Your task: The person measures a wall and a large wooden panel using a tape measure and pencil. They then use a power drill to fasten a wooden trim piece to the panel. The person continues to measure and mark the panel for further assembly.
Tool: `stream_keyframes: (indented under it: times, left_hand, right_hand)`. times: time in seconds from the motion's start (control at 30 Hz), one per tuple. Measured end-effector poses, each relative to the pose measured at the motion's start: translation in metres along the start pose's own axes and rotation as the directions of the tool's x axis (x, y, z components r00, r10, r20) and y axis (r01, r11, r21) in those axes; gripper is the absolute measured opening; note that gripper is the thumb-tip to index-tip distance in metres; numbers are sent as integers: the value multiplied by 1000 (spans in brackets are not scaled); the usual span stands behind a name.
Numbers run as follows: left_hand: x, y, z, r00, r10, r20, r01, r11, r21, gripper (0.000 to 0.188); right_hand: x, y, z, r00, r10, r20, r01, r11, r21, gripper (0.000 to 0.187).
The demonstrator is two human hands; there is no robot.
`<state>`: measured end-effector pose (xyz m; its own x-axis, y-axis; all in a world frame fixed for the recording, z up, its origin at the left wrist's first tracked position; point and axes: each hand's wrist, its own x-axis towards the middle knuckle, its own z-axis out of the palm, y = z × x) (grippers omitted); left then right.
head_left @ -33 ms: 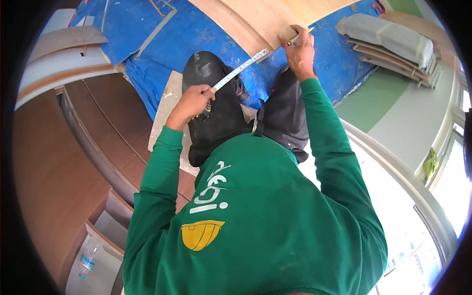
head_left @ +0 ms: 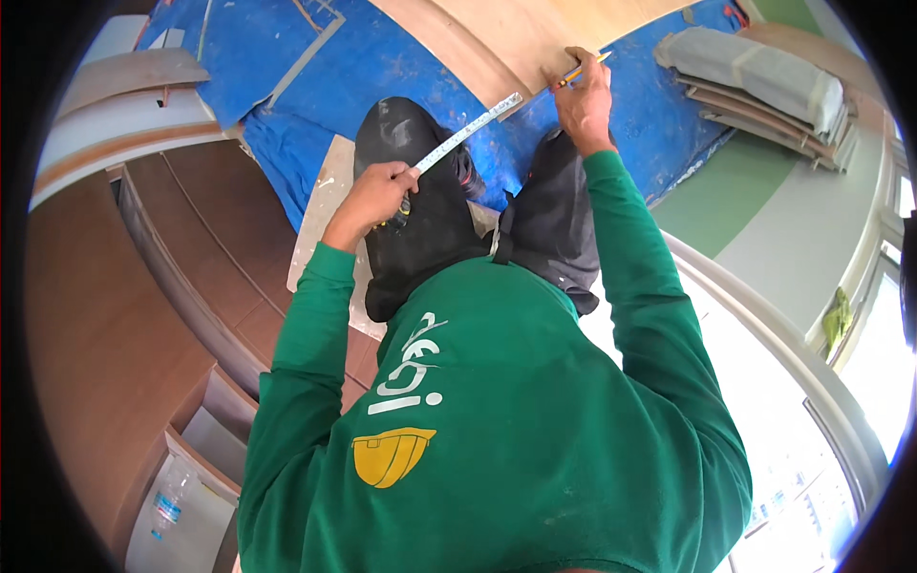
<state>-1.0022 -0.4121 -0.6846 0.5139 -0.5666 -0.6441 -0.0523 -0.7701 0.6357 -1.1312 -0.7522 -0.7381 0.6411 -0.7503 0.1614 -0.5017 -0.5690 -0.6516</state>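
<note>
My left hand point(head_left: 374, 198) is closed round a tape measure point(head_left: 466, 135), held above my left thigh. Its pale blade runs out up and to the right, and the end reaches the near edge of a light wooden board point(head_left: 554, 29). Most of the tape's case is hidden under my fingers; a dark and yellow bit of it shows below them. Between the fingers of my right hand point(head_left: 586, 110) is a yellow pencil point(head_left: 590, 67), its point tilted up to the right. That hand is at the board's near edge, right of the blade's end.
A blue sheet point(head_left: 401, 72) covers the floor under the board. Stacked panels with a grey wrapped bundle point(head_left: 755, 76) lie at the right. Brown cabinet panels point(head_left: 115, 277) stand at the left, with a plastic bottle point(head_left: 169, 501) in a compartment. A speckled board point(head_left: 325, 196) lies beneath me.
</note>
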Motion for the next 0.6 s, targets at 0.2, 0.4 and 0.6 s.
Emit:
stream_keyframes:
  times: [0.2,0.4,0.6]
  left_hand:
    - [7,12,3,999,1,-43,3,996,91,40]
    - [7,9,11,997,19,-75,-9,990,138,40]
    - [2,14,16,996,-4,-92,17,991,135,41]
  right_hand:
    - [-3,0,5,999,-21,-30,22,999,39,54]
    - [-3,-2,6,996,-56,-75,62,995,80,53]
    - [-3,-2,7,996,-12,-84,18,997,78,54]
